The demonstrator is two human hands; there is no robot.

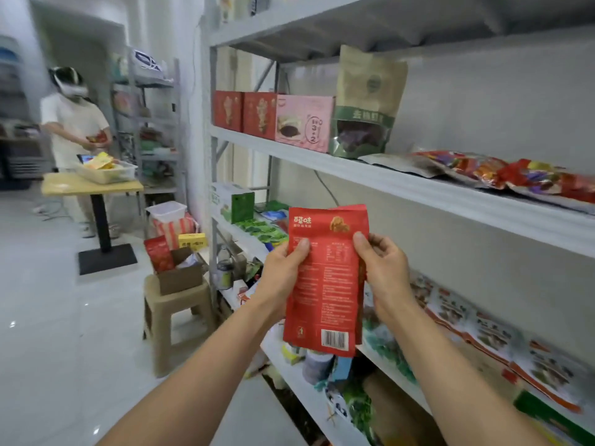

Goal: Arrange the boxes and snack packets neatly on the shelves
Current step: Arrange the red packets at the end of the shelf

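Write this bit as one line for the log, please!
left grip: holds red packet | right grip: holds red packet | state: upright, off shelves

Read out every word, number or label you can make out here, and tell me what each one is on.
"百草味": top of the red packet, held by the left hand and right hand.
"3+2": oval on the pink box.
Kraft pouch, green band: large characters, too blurred to read.
Red packet's fine print and barcode digits: too small to read.
Two red boxes: blurred, unreadable.
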